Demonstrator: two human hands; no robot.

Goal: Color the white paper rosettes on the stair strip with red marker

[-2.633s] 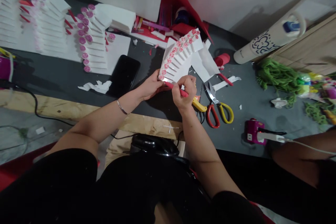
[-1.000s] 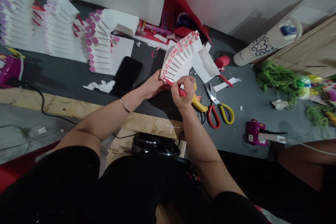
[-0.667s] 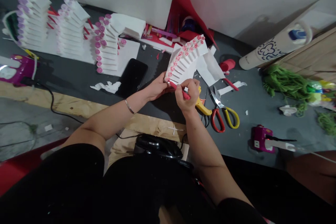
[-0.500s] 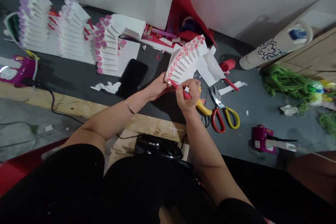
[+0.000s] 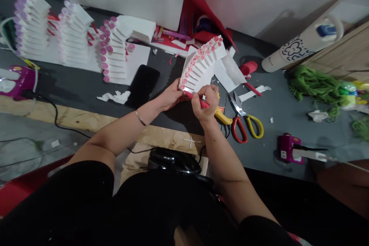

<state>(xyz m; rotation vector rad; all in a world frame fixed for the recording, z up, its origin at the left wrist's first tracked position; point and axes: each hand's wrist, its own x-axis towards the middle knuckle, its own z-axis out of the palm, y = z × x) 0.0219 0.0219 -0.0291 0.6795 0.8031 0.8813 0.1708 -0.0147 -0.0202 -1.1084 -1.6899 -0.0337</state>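
My left hand point(image 5: 172, 96) pinches the lower left end of a fan-like row of white paper rolls point(image 5: 198, 73) with red-and-white rosette tips. My right hand point(image 5: 206, 104) is closed round a red marker point(image 5: 189, 94), its tip at or very near the lowest rosette; I cannot tell whether it touches. A white paper sheet point(image 5: 229, 73) lies beside the row. Just right of my right hand are a yellow-handled tool point(image 5: 223, 117), partly hidden, and scissors point(image 5: 241, 113) with one red and one yellow handle.
Three similar rows stand at the left, including a purple-tipped one point(image 5: 113, 52). A black phone point(image 5: 143, 84) and crumpled paper point(image 5: 115, 97) lie left of my hands. A tumbler point(image 5: 296, 48), green yarn-like strands point(image 5: 311, 86) and a purple power socket point(image 5: 290, 148) are at the right.
The view has shifted slightly. Both hands stay almost in place, with the marker tip still at the lower end of the row.
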